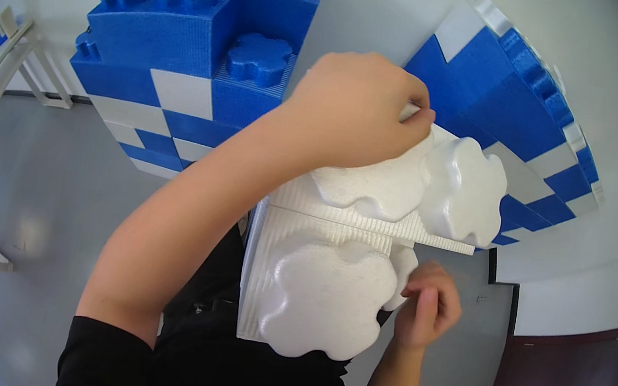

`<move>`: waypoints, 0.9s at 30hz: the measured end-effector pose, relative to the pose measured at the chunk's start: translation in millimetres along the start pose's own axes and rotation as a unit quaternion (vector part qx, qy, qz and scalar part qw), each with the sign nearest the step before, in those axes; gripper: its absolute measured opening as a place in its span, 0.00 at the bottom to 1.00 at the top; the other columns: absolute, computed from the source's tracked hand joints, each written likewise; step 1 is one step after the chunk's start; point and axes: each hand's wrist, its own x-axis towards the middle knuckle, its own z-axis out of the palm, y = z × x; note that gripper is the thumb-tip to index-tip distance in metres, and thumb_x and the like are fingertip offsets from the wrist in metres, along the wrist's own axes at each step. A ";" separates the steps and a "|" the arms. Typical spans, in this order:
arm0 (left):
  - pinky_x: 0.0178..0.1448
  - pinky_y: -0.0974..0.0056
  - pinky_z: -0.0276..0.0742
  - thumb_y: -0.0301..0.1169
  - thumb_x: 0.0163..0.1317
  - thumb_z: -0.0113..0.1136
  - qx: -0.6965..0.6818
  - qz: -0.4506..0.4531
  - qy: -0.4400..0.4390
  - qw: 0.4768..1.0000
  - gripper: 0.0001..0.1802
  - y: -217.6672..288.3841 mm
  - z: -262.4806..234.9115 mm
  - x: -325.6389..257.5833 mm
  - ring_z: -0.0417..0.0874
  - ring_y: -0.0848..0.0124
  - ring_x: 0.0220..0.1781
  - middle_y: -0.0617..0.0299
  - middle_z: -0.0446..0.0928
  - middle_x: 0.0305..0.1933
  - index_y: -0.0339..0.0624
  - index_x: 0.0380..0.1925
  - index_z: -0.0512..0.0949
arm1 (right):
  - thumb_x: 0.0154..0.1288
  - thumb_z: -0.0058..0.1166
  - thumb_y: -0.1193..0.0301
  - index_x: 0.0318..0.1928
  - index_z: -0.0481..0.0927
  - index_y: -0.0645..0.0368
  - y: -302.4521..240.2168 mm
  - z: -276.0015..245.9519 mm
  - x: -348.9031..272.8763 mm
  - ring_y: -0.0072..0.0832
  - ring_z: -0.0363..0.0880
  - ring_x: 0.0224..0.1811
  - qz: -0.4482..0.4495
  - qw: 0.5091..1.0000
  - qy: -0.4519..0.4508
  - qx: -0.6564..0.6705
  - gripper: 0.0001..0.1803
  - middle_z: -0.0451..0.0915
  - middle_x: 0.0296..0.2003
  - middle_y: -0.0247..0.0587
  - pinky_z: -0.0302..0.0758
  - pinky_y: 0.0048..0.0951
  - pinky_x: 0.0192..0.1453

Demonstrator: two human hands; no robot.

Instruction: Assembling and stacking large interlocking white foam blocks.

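Wall (370, 9), two blue-white stacks (146, 46), two white blocks (328, 301), both hands (363, 109) (430, 307) curled, grips unclear

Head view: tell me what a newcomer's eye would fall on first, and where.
Front and centre, the bulky, lobe-studded white blocks stand out, with the left hand curled over their far part. Behind them, a blue-and-white stack rises at the left and a second stack at the right.
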 end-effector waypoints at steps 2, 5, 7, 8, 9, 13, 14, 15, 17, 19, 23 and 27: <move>0.41 0.55 0.83 0.42 0.67 0.62 -0.006 0.010 0.003 1.000 0.15 -2.8 2.6 -1.3 0.88 0.52 0.34 0.52 0.88 0.34 0.46 0.42 0.91 | 0.77 0.54 0.68 0.32 0.79 0.62 37.9 -5.1 -13.5 0.26 0.70 0.28 0.062 0.996 0.014 0.060 0.15 0.77 0.27 0.41 0.66 0.28 0.36; 0.42 0.55 0.81 0.39 0.67 0.64 -0.011 0.027 0.007 1.000 0.14 -2.8 1.8 -2.2 0.87 0.54 0.35 0.52 0.88 0.35 0.44 0.43 0.90 | 0.77 0.55 0.72 0.29 0.78 0.63 68.1 -7.5 -25.0 0.21 0.70 0.27 0.178 0.983 0.002 0.052 0.15 0.78 0.25 0.37 0.66 0.25 0.34; 0.43 0.55 0.81 0.36 0.66 0.65 -0.012 0.040 0.003 0.999 0.13 -2.8 -1.1 -3.7 0.87 0.55 0.38 0.52 0.88 0.37 0.43 0.44 0.90 | 0.75 0.57 0.75 0.29 0.78 0.63 69.0 -0.6 -27.6 0.19 0.71 0.26 0.129 0.991 -0.025 -0.033 0.13 0.78 0.24 0.34 0.66 0.24 0.33; 0.48 0.55 0.80 0.34 0.64 0.66 0.038 0.143 0.053 0.987 0.14 -3.9 -2.9 -5.7 0.87 0.55 0.43 0.54 0.88 0.41 0.42 0.47 0.89 | 0.73 0.58 0.77 0.28 0.78 0.64 67.4 1.5 -28.6 0.20 0.71 0.26 0.129 0.990 -0.031 -0.049 0.12 0.79 0.24 0.34 0.67 0.25 0.32; 0.52 0.55 0.80 0.33 0.63 0.68 0.088 0.245 0.102 0.960 0.16 -3.2 -5.2 -8.2 0.87 0.56 0.48 0.55 0.88 0.46 0.42 0.50 0.88 | 0.72 0.59 0.77 0.28 0.77 0.63 65.8 3.4 -29.3 0.19 0.70 0.25 0.114 0.991 -0.034 -0.061 0.12 0.78 0.23 0.34 0.66 0.25 0.31; 0.61 0.52 0.78 0.36 0.58 0.73 -0.003 0.235 -0.079 0.969 0.27 45.7 -26.8 -62.6 0.83 0.53 0.56 0.53 0.83 0.56 0.46 0.59 0.84 | 0.70 0.61 0.78 0.27 0.77 0.62 73.8 4.7 -35.7 0.20 0.67 0.23 0.096 0.994 -0.024 -0.054 0.12 0.75 0.22 0.35 0.63 0.26 0.28; 0.61 0.51 0.78 0.38 0.57 0.74 0.007 0.226 -0.116 0.967 0.30 59.1 -35.2 -78.0 0.83 0.52 0.56 0.52 0.82 0.59 0.46 0.62 0.83 | 0.70 0.61 0.78 0.27 0.77 0.62 72.9 6.0 -35.5 0.20 0.67 0.23 0.096 0.994 -0.019 -0.051 0.12 0.75 0.22 0.35 0.63 0.26 0.28; 0.64 0.45 0.76 0.45 0.54 0.77 0.026 0.203 -0.168 0.964 0.40 66.9 -38.2 -93.0 0.80 0.48 0.60 0.46 0.77 0.63 0.51 0.69 0.79 | 0.69 0.61 0.78 0.26 0.77 0.62 72.7 6.1 -35.7 0.21 0.66 0.22 0.085 0.994 -0.027 -0.060 0.12 0.73 0.21 0.35 0.63 0.27 0.28; 0.65 0.42 0.75 0.48 0.52 0.79 0.080 0.183 -0.206 0.958 0.45 82.0 -44.6 -113.0 0.78 0.46 0.62 0.44 0.75 0.64 0.54 0.72 0.77 | 0.67 0.62 0.79 0.25 0.76 0.62 62.8 8.4 -28.5 0.25 0.66 0.20 0.068 0.993 -0.042 -0.082 0.12 0.70 0.20 0.37 0.62 0.30 0.26; 0.68 0.35 0.70 0.56 0.46 0.81 0.136 0.121 -0.274 0.944 0.55 91.7 -45.6 -124.5 0.74 0.41 0.65 0.38 0.72 0.63 0.65 0.78 0.71 | 0.67 0.62 0.79 0.25 0.76 0.62 61.7 9.0 -27.5 0.27 0.67 0.20 0.061 0.993 -0.039 -0.088 0.12 0.70 0.20 0.37 0.62 0.31 0.26; 0.67 0.37 0.70 0.54 0.45 0.82 0.166 0.125 -0.341 0.917 0.59 101.4 -49.2 -133.7 0.73 0.40 0.65 0.35 0.70 0.62 0.68 0.80 0.67 | 0.68 0.60 0.76 0.26 0.76 0.63 60.5 10.5 -28.3 0.24 0.68 0.23 0.068 0.991 -0.047 -0.102 0.12 0.74 0.21 0.37 0.64 0.29 0.28; 0.62 0.38 0.69 0.47 0.44 0.82 0.227 0.133 -0.291 0.920 0.59 97.1 -30.0 -145.0 0.69 0.37 0.68 0.31 0.68 0.63 0.72 0.82 0.65 | 0.67 0.61 0.77 0.26 0.76 0.62 66.3 9.9 -27.5 0.24 0.68 0.22 0.065 0.992 -0.050 -0.099 0.12 0.74 0.21 0.37 0.64 0.29 0.28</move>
